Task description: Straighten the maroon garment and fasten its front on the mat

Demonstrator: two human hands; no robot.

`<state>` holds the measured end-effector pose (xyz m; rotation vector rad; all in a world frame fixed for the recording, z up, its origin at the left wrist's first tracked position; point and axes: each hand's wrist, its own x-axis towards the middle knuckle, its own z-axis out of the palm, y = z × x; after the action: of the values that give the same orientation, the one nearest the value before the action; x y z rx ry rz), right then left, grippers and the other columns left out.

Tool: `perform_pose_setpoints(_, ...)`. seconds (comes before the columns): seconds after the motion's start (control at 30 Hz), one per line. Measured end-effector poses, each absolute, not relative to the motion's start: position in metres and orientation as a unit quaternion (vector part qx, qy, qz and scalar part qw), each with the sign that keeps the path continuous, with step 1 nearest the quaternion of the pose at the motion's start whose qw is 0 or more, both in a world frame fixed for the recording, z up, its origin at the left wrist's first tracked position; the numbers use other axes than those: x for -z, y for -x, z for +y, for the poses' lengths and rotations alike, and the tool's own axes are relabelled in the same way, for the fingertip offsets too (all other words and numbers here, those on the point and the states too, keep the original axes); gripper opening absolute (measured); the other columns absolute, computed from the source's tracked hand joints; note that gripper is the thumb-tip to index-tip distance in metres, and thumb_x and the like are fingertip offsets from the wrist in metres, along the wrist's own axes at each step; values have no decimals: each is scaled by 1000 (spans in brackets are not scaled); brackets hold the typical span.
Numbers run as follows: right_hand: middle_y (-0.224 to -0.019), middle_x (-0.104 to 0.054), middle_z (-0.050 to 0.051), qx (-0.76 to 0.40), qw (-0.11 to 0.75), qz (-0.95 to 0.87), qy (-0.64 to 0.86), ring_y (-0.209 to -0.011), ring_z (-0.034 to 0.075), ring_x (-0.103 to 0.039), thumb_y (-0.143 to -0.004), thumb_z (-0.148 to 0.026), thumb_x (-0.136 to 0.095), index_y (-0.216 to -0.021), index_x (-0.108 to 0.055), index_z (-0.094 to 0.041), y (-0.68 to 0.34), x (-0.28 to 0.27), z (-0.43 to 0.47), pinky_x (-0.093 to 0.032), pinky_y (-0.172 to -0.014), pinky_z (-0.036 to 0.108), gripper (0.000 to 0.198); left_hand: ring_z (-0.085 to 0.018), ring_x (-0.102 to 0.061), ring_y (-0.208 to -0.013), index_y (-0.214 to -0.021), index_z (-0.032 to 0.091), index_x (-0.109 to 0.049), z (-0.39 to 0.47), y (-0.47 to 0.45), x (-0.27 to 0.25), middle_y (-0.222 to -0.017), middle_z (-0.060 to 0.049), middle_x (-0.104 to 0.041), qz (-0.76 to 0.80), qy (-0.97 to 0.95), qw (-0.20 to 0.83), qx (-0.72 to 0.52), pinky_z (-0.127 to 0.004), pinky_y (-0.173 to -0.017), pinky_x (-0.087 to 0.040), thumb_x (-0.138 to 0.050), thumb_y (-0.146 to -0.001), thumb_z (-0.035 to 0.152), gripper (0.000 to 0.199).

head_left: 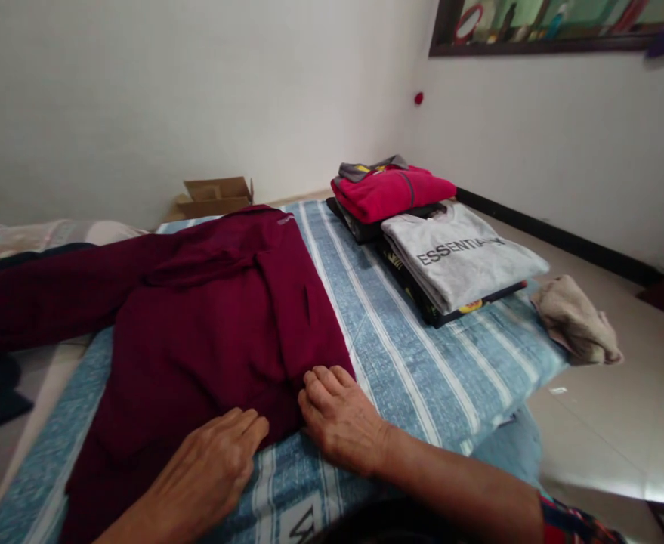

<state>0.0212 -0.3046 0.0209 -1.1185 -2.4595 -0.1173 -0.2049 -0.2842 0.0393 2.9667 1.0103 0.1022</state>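
A maroon jacket (212, 340) lies spread over the blue-and-white striped bedding, one sleeve (60, 283) stretched out to the left and the right side folded inward. My left hand (210, 461) is at the jacket's near edge, fingers closed together on the fabric; its fingertips are partly hidden. A short way to the right, my right hand (340, 415) has its fingers curled over the jacket's near right corner. Both hands rest low, close to the bed.
Folded clothes stand in stacks at the back right: a grey shirt (467, 253) with dark lettering and a red garment (396, 193). A beige cloth (578, 321) hangs at the right edge of the striped bedding (388, 332). Behind sits a cardboard box (218, 198) against the wall.
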Motion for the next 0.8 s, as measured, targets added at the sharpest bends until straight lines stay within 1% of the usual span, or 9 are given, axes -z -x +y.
perform_pose_setpoints(0.07,-119,-52,19,46,217,-889,401,-112,29,-42,-89,-21,-46,-112,-55,-5,-21,-20,-303,-39,-89,43,29,-21,-60,-81,-95,19,-58,-282,201,-43,-88,-6,-64,328,-944,-10,-47,-33,-76,-48,-38,-70,3,35)
perform_pose_setpoints(0.13,-118,-53,17,41,226,-886,404,-110,28,-43,-89,-24,-47,-109,-56,-7,-22,-20,-302,-39,-90,42,27,-22,-59,-91,-111,19,-54,-282,196,-45,-98,-8,-63,322,-944,-21,-66,-33,-79,-48,-38,-70,3,47)
perform_pose_setpoints(0.17,-116,-54,15,35,232,-883,407,-108,27,-44,-89,-27,-48,-106,-58,-9,-23,-20,-301,-39,-89,40,26,-21,-59,-93,-118,18,-51,-282,193,-45,-100,-8,-62,318,-946,-18,-66,-32,-80,-48,-38,-70,3,52)
perform_pose_setpoints(0.23,-111,-55,12,15,245,-877,414,-103,25,-46,-88,-33,-51,-96,-60,-13,-25,-21,-299,-39,-86,38,23,-20,-58,-90,-123,18,-47,-281,187,-45,-98,-8,-62,311,-949,-5,-56,-30,-78,-49,-38,-70,2,56)
perform_pose_setpoints(0.33,-105,-57,8,-9,262,-869,419,-98,23,-47,-87,-37,-53,-83,-59,-17,-27,-24,-298,-40,-82,35,21,-20,-57,-88,-120,18,-49,-279,181,-45,-96,-7,-61,302,-952,10,-58,-30,-75,-50,-40,-70,2,54)
perform_pose_setpoints(0.43,-99,-58,7,-18,281,-857,432,-94,21,-48,-86,-33,-52,-78,-58,-18,-26,-25,-298,-39,-81,34,19,-19,-57,-84,-116,18,-52,-276,179,-46,-91,-7,-60,299,-952,25,-61,-29,-72,-50,-40,-70,2,50)
perform_pose_setpoints(0.63,-87,-58,6,-5,314,-830,461,-86,19,-48,-86,-27,-48,-74,-57,-18,-15,-23,-297,-38,-77,33,18,-17,-55,-77,-107,19,-57,-275,177,-53,-82,-5,-58,278,-958,49,-47,-28,-70,-48,-39,-71,2,44)
perform_pose_setpoints(0.73,-84,-57,6,19,310,-833,457,-83,19,-47,-86,-24,-46,-73,-56,-18,-10,-18,-297,-37,-76,34,18,-17,-54,-73,-100,19,-59,-275,177,-55,-79,-4,-57,280,-957,55,-40,-27,-66,-47,-39,-71,2,39)
perform_pose_setpoints(0.8,-83,-56,6,31,302,-838,454,-83,20,-46,-85,-22,-47,-71,-56,-17,-9,-15,-298,-37,-75,34,18,-17,-54,-73,-101,18,-59,-275,177,-54,-79,-4,-57,277,-959,55,-39,-28,-65,-47,-38,-72,2,40)
